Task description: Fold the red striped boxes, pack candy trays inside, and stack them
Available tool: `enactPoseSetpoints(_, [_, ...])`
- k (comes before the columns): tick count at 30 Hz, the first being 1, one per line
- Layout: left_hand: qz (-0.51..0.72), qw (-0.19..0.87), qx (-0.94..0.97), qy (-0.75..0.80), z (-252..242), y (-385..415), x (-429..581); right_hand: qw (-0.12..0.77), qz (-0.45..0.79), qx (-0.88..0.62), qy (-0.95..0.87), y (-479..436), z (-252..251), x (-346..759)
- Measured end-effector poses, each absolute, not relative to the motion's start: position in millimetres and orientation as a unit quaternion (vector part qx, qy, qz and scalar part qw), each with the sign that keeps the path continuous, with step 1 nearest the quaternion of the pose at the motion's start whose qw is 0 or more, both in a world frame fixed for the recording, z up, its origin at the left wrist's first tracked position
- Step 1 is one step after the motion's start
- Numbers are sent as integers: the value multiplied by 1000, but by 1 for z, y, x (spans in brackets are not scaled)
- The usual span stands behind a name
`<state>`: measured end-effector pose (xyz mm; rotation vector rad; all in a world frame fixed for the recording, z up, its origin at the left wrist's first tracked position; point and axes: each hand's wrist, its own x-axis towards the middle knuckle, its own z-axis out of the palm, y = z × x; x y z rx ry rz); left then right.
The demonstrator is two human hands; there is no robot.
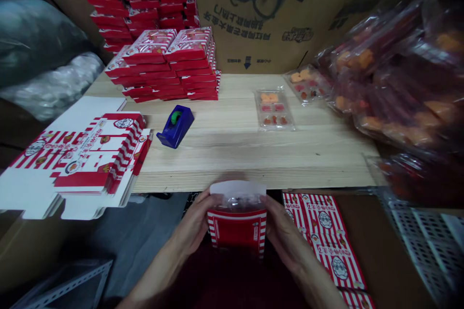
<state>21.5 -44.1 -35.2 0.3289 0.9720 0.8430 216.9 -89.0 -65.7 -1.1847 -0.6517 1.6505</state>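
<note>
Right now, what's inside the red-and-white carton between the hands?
A clear plastic tray sits in the open top of the carton, below the white flap. Its front wall, left hand and right hand hide the rest; tray contents cannot be seen.

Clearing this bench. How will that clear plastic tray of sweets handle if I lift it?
The clear plastic tray looks thin, so it's probably light and slightly flexible. Its glossy surface may be slippery.

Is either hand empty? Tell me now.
No, the left hand and the right hand both hold a red-and-white box.
</note>
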Motion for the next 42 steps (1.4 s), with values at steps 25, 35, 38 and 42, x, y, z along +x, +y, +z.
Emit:
enactPoseSetpoints(25, [319,637,621,326,-67,-16,-8,372,559,-441,-595,-67,-52,262])
enactPoseSetpoints(35, [294,644,632,315,-68,-5,-1,359,505,-451,-643,-57,-72,266])
enactPoseSetpoints(38, [281,645,629,331,-53,0,3,347,527,-460,-625,-50,-57,270])
enactPoseSetpoints(42, [235,613,675,336,-34,6,7,338,563,-468,-591,-41,-42,266])
